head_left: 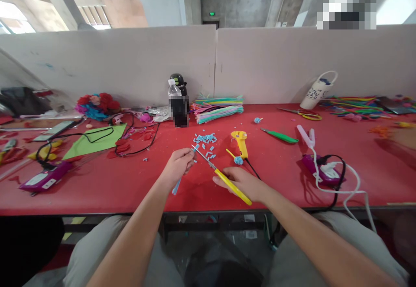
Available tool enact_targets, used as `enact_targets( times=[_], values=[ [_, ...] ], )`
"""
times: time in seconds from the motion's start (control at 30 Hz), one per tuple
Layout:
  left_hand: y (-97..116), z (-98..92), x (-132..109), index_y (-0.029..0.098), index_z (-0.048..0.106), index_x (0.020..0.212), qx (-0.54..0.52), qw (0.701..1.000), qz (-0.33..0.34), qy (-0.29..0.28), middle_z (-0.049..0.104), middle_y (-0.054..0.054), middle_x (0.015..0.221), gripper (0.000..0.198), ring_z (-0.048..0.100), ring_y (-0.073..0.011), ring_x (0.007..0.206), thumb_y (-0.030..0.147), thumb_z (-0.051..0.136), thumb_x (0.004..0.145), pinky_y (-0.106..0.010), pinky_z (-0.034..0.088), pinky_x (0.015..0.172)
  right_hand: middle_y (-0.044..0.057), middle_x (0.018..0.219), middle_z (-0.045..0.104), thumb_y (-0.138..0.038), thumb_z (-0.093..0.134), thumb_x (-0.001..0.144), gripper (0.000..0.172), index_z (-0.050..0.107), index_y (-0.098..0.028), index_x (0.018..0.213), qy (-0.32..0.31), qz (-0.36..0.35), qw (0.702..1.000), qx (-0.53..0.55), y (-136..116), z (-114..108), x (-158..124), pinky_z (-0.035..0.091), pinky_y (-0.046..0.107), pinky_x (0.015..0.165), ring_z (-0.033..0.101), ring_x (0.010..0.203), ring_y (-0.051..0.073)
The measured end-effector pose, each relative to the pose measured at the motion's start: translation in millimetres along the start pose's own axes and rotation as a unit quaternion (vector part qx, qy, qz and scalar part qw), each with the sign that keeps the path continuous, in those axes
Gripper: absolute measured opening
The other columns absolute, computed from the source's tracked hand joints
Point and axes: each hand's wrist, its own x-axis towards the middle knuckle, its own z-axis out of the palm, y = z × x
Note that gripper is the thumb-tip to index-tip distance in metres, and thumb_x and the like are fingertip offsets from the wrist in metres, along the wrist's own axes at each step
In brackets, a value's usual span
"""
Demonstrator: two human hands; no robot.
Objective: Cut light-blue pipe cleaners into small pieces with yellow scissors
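Note:
My left hand [178, 164] is closed on a bundle of light blue pipe cleaners [176, 187], whose tips poke out past the fingers and whose tails hang below. In my right hand [244, 182] is a pair of scissors [231, 186] with yellow handles. Its blades reach to the tips of the pipe cleaners. Just beyond lies a scatter of short cut blue pieces [204, 138]. To the right, a yellow glue gun [239, 141] rests beside a small blue fuzzy ball [238, 160]. A second blue ball [258, 120] sits farther back.
Bundled pipe cleaners [219, 110] and a bottle [174, 89] stand against the divider [130, 66]. Right are a green tool [282, 137], other scissors [310, 115] and a purple power strip [320, 172] with cables. Another purple strip [48, 177] and green sheet [97, 141] lie left.

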Motion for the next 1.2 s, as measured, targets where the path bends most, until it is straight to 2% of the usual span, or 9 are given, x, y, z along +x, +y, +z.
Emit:
enact_targets(
  times=[0.27, 0.47, 0.77, 1.07, 1.2],
  values=[
    [2.3, 0.0, 1.2, 0.016, 0.050, 0.070, 0.012, 1.000, 0.000, -0.001, 0.031, 0.008, 0.048, 0.020, 0.023, -0.0047, 0.039, 0.029, 0.052, 0.085, -0.019, 0.016, 0.041, -0.007, 0.063, 0.034, -0.058, 0.061, 0.084, 0.043, 0.042, -0.021, 0.072, 0.001, -0.005, 1.000, -0.009, -1.9, -1.1, -0.9, 0.029, 0.023, 0.051, 0.032, 0.056, 0.010],
    [0.8, -0.8, 2.3, 0.016, 0.053, 0.071, 0.023, 1.000, 0.000, -0.010, 0.031, 0.008, 0.049, 0.019, 0.022, -0.0049, 0.039, 0.028, 0.050, 0.086, -0.019, 0.016, 0.041, -0.007, 0.064, 0.035, -0.058, 0.063, 0.083, 0.042, 0.044, -0.021, 0.073, 0.013, 0.000, 1.000, -0.013, -2.7, -0.5, -2.5, 0.029, 0.023, 0.051, 0.030, 0.056, 0.010],
    [-1.4, -2.5, 5.4, 0.016, 0.053, 0.070, 0.028, 0.999, -0.012, -0.014, 0.031, 0.008, 0.049, 0.018, 0.023, -0.0051, 0.039, 0.028, 0.054, 0.083, -0.019, 0.016, 0.041, -0.008, 0.060, 0.037, -0.060, 0.064, 0.081, 0.045, 0.043, -0.021, 0.070, 0.007, 0.015, 1.000, 0.001, -6.8, -1.3, -2.6, 0.028, 0.022, 0.049, 0.033, 0.053, 0.009],
    [-8.6, 0.8, 20.5, 0.016, 0.050, 0.066, -0.004, 0.996, -0.083, -0.015, 0.028, 0.009, 0.045, 0.019, 0.019, -0.0031, 0.035, 0.027, 0.058, 0.079, -0.018, 0.013, 0.039, -0.008, 0.041, 0.037, -0.064, 0.057, 0.083, 0.052, 0.037, -0.022, 0.059, -0.031, 0.055, 0.997, 0.042, -2.7, -6.0, 13.6, 0.027, 0.021, 0.038, 0.038, 0.038, 0.007],
    [-14.7, 0.4, 29.1, 0.016, 0.050, 0.066, -0.034, 0.993, -0.107, -0.023, 0.029, 0.010, 0.043, 0.020, 0.019, -0.0025, 0.034, 0.028, 0.061, 0.078, -0.017, 0.012, 0.039, -0.007, 0.036, 0.040, -0.054, 0.058, 0.084, 0.047, 0.040, -0.021, 0.055, -0.040, 0.078, 0.995, 0.042, -8.2, -8.0, 19.0, 0.030, 0.020, 0.034, 0.038, 0.032, 0.007]
  ],
)
